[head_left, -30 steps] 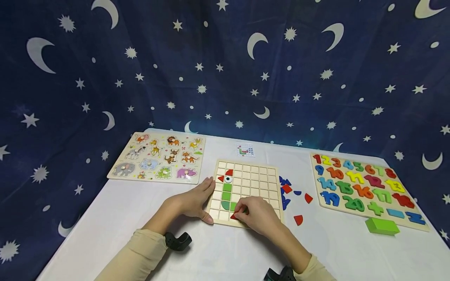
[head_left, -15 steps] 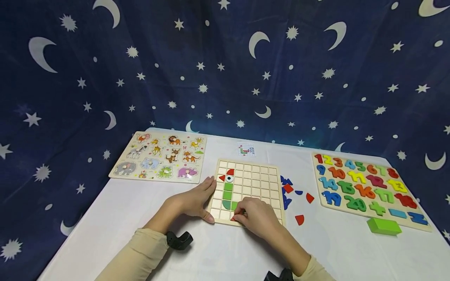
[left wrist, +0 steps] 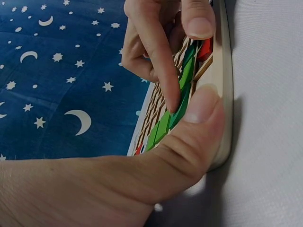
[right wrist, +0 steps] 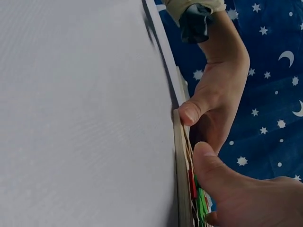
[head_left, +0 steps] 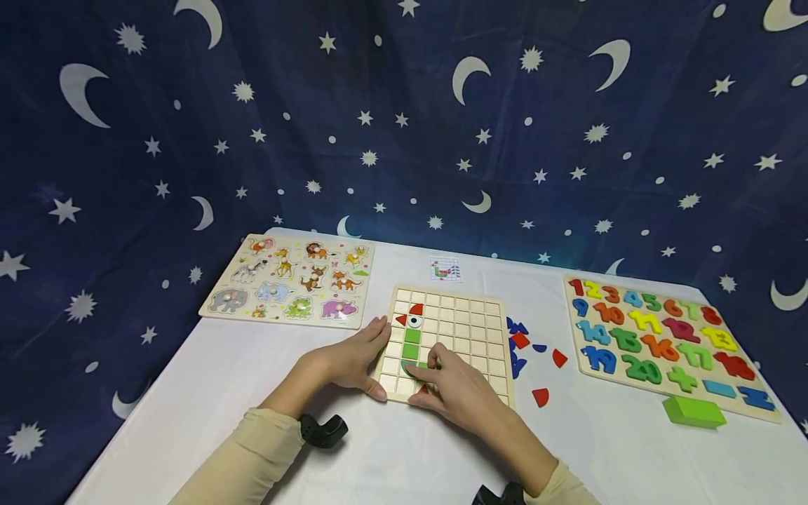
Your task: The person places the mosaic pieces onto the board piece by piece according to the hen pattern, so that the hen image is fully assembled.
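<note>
Square pale-wood grid board (head_left: 454, 327) lies on the white desk (head_left: 398, 456), left edge braced by the straight-fingered left hand (head_left: 355, 361); the right hand (head_left: 459, 390), thumb and index finger apart, should press the curved dark-green piece (left wrist: 182, 110) level, then check the small printed card (head_left: 446, 270) beyond

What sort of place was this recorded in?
Probably a staged tabletop play or filming area: a dark-blue cloth backdrop with white moons and stars behind a white-covered table, set with a square wooden grid board and a wooden board of coloured numbers.
</note>
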Available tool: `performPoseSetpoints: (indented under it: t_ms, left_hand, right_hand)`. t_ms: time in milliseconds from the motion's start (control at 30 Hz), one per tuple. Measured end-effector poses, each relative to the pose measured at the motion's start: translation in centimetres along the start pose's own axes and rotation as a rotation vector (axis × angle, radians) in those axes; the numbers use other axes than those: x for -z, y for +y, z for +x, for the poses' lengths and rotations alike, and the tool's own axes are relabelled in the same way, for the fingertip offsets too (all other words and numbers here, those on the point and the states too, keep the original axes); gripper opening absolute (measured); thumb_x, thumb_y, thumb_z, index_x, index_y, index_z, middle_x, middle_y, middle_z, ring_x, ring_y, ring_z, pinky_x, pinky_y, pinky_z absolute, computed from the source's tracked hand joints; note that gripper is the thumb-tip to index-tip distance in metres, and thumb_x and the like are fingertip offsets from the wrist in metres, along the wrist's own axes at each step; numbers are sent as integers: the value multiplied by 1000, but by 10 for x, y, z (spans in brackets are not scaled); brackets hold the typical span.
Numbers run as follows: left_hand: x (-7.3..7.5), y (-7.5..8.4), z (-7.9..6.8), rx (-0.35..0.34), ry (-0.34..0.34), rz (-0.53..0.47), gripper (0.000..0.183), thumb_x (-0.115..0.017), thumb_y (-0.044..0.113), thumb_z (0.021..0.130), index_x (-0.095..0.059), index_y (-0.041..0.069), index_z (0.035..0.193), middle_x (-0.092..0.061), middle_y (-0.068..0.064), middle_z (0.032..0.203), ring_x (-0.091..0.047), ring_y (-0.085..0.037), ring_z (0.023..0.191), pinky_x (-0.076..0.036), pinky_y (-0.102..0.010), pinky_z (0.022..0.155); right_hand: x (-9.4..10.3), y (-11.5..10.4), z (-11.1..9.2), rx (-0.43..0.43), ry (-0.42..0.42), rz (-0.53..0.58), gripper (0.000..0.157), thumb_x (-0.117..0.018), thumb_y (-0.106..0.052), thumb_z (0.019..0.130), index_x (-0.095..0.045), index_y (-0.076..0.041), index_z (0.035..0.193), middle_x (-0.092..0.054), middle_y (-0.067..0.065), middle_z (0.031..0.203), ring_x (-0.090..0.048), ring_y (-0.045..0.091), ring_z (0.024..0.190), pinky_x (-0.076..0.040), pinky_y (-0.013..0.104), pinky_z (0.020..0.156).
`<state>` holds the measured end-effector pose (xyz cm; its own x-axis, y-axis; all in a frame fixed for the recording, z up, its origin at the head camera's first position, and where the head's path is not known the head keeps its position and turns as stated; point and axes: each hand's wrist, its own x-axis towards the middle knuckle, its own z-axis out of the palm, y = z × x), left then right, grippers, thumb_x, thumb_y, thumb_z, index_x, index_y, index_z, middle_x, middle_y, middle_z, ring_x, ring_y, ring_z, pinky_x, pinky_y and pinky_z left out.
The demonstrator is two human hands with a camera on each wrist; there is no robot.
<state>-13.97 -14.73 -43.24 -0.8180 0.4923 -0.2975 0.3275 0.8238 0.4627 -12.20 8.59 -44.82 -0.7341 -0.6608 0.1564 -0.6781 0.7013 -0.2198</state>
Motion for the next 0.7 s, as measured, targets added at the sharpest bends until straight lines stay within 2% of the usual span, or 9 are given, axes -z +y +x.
performPoseSetpoints:
  t_ms: [133, 367, 533, 700]
  left_hand:
    - [0, 2, 1, 3, -3, 1, 123, -79, 52, 65, -8, 3, 152, 1, -14, 161, 2, -25, 149, -12, -39, 121]
    - [0, 2, 0, 15, -3, 6, 122, -79, 51, 65, -8, 3, 152, 1, -13, 161, 2, -24, 149, -12, -39, 121]
    - [0, 2, 0, 17, 2, 3, 123, -80, 50, 64, -9, 3, 152, 1, -13, 161, 1, -24, 149, -12, -39, 121]
    - [0, 4, -1, 10, 6, -8, 123, -81, 49, 63, -10, 2, 152, 1, -14, 161, 0, -25, 149, -12, -40, 121]
  right_hand:
    - [0, 1, -2, 6, -1, -25, 48, -64, -58, 80, -68, -30, 119, -37, -8, 89, -33, 6, 72, -26, 17, 55]
    - [4, 2, -1, 3, -17, -24, 47, -63, -56, 82, -69, -28, 118, -39, -8, 91, -35, 6, 73, -28, 17, 57]
    - [20, 20, 1, -133, -28, 23, 45, -64, -52, 84, -66, -28, 123, -47, -7, 100, -42, 6, 76, -37, 19, 60]
    - [43, 63, -6, -266, 18, 84, 40, -67, -39, 87, -67, -20, 121, -55, 2, 106, -50, 13, 79, -46, 29, 68]
